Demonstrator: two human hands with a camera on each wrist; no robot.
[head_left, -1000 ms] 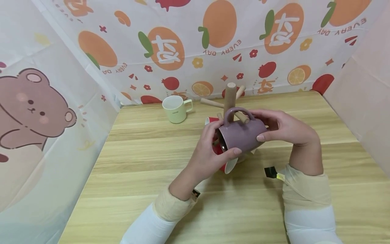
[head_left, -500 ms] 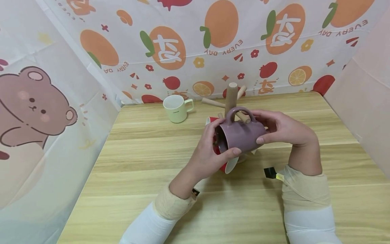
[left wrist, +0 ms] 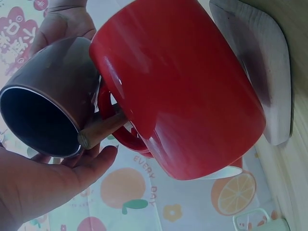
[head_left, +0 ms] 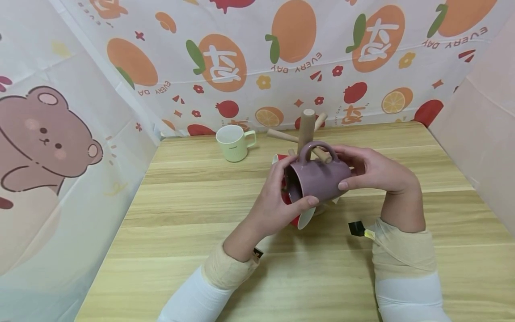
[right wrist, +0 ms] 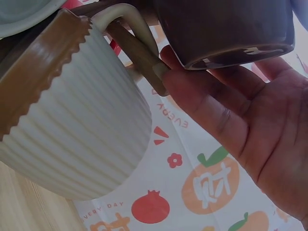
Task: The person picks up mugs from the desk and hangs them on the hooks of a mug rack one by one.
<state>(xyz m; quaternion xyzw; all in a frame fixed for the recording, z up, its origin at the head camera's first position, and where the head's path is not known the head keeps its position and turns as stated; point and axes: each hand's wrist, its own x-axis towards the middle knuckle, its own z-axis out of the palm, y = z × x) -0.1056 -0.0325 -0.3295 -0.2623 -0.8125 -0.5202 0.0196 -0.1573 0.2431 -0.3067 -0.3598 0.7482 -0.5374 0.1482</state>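
Observation:
A purple mug (head_left: 323, 179) lies on its side in the air, handle up, with a peg (head_left: 322, 154) of the wooden mug tree (head_left: 307, 127) passing through its handle. My left hand (head_left: 271, 199) holds it at the open end, thumb on the near side. At the base end my right hand (head_left: 376, 169) holds it, thumb in front and fingers behind. In the left wrist view a red mug (left wrist: 178, 91) hangs on a lower peg beside the purple one. The right wrist view has a ribbed white mug (right wrist: 91, 115) with a brown rim, its handle around another peg.
A pale green mug (head_left: 232, 145) stands upright at the back left of the wooden table (head_left: 193, 197). Behind it hangs a fruit-printed cloth (head_left: 249, 98). The tree's wooden base (left wrist: 269, 72) shows in the left wrist view. Upper pegs (head_left: 281, 135) stick out toward the back.
The purple mug has turned slightly, so more of its dark inside shows at the open end. Both hands keep their hold, and the green mug stays where it was.

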